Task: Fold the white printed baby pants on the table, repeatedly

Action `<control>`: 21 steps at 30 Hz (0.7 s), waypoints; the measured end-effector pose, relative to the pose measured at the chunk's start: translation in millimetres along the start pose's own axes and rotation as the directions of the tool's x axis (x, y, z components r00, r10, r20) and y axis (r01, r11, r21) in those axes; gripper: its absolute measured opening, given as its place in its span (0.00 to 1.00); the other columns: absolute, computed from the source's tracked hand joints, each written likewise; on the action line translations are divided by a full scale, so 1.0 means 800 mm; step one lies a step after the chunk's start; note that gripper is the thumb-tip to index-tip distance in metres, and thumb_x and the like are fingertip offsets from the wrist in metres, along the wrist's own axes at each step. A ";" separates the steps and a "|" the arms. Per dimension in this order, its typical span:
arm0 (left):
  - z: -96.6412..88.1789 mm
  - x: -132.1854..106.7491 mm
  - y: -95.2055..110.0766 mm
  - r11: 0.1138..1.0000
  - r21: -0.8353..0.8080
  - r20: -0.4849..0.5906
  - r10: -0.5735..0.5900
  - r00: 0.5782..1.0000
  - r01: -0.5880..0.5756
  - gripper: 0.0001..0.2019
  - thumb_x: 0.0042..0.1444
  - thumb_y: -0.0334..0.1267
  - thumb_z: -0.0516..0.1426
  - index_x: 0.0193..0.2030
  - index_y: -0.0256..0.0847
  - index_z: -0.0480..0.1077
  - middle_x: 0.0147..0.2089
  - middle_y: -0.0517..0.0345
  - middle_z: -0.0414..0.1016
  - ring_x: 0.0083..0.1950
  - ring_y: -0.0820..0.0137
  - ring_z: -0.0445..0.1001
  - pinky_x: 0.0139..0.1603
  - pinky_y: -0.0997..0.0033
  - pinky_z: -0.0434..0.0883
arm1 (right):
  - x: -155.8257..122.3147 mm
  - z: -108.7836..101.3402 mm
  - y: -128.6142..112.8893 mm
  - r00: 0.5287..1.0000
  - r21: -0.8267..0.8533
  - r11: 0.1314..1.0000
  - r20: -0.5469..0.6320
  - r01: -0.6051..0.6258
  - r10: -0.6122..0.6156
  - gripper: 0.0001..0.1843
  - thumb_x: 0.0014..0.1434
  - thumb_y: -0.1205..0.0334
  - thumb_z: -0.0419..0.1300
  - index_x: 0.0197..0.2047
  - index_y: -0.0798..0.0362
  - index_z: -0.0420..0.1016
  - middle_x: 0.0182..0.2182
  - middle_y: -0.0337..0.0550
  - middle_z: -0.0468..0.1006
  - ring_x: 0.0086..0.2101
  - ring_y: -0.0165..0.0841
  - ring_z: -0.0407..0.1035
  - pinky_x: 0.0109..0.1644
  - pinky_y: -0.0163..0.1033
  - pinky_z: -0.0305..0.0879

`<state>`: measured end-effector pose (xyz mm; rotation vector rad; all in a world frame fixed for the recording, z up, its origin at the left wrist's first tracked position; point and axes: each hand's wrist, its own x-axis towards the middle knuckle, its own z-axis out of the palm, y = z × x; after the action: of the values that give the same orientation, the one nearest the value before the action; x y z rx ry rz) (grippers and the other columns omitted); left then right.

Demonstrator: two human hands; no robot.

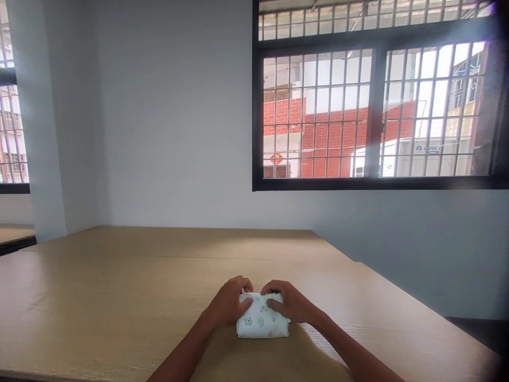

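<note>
A small folded white cloth with little printed pictures lies on the wooden table, near its front edge. My left hand rests on the cloth's left far corner, fingers curled and pinching the fabric. My right hand sits on the right far corner, its fingers bent and pressed onto the cloth the same way. The two hands nearly meet at the cloth's far edge.
The table stretches far to the left and back, made of joined panels with a seam. Its right edge runs diagonally toward a grey wall. A barred window fills the wall ahead; another table's edge shows at far left.
</note>
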<state>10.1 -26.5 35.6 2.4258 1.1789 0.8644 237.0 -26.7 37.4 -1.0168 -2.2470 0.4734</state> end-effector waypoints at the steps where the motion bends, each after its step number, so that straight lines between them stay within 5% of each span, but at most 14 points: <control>1: 0.001 -0.004 0.012 0.998 0.054 -0.031 0.020 0.999 -0.018 0.10 0.53 0.34 0.54 0.42 0.41 0.71 0.44 0.55 0.74 0.46 0.63 0.70 0.48 0.65 0.66 | -0.001 0.002 0.002 1.000 -0.019 1.000 -0.015 0.010 -0.010 0.14 0.51 0.69 0.57 0.40 0.50 0.77 0.38 0.42 0.79 0.39 0.37 0.71 0.43 0.40 0.67; 5: 0.019 -0.024 0.055 0.976 0.174 0.065 0.122 0.990 -0.132 0.16 0.60 0.34 0.49 0.52 0.42 0.70 0.56 0.51 0.71 0.58 0.60 0.65 0.60 0.58 0.61 | -0.003 0.006 0.015 0.998 -0.089 0.995 -0.043 0.043 -0.047 0.10 0.54 0.65 0.58 0.40 0.49 0.76 0.36 0.42 0.76 0.37 0.36 0.70 0.42 0.41 0.68; 7: 0.033 -0.031 0.060 0.970 0.200 0.173 0.103 0.980 -0.138 0.24 0.64 0.39 0.45 0.65 0.37 0.60 0.68 0.47 0.59 0.68 0.57 0.54 0.68 0.55 0.52 | -0.003 0.007 0.023 0.997 -0.110 0.993 -0.057 0.046 -0.052 0.10 0.55 0.62 0.59 0.41 0.50 0.75 0.37 0.43 0.76 0.36 0.36 0.70 0.41 0.41 0.69; 10: 0.049 -0.029 0.044 0.959 0.249 0.272 0.063 0.960 -0.133 0.32 0.67 0.46 0.40 0.73 0.32 0.39 0.75 0.47 0.37 0.74 0.58 0.34 0.72 0.52 0.37 | -0.001 0.006 0.034 0.989 -0.150 0.988 -0.145 0.020 -0.042 0.16 0.54 0.59 0.60 0.46 0.51 0.72 0.40 0.47 0.76 0.37 0.38 0.70 0.43 0.45 0.70; 15: 0.051 0.012 -0.002 0.929 0.347 0.324 0.011 0.946 -0.130 0.40 0.64 0.59 0.38 0.73 0.32 0.35 0.75 0.45 0.32 0.74 0.55 0.31 0.71 0.48 0.37 | 0.015 0.007 0.028 0.929 -0.218 0.975 -0.369 -0.048 -0.036 0.19 0.62 0.59 0.51 0.55 0.54 0.67 0.49 0.53 0.74 0.49 0.42 0.69 0.54 0.50 0.66; 18: 0.050 0.038 -0.016 0.914 0.383 0.308 0.010 0.951 -0.133 0.47 0.59 0.66 0.43 0.73 0.31 0.36 0.75 0.42 0.33 0.74 0.51 0.33 0.71 0.47 0.38 | 0.037 0.017 0.012 0.959 -0.337 0.941 -0.278 -0.037 -0.062 0.24 0.66 0.55 0.47 0.61 0.55 0.64 0.59 0.55 0.68 0.60 0.43 0.59 0.63 0.53 0.55; 21: 0.048 0.047 -0.021 0.920 0.354 0.272 0.073 0.960 -0.170 0.45 0.56 0.67 0.47 0.73 0.42 0.42 0.75 0.50 0.39 0.74 0.50 0.37 0.71 0.44 0.38 | 0.060 0.037 0.000 0.998 -0.419 0.907 -0.059 -0.041 0.018 0.29 0.68 0.50 0.44 0.67 0.55 0.57 0.66 0.53 0.57 0.65 0.44 0.48 0.67 0.57 0.44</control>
<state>42.5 12.7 11.6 2.8368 1.1902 0.3608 192.4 8.2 34.2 -1.2593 -2.3394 -0.0378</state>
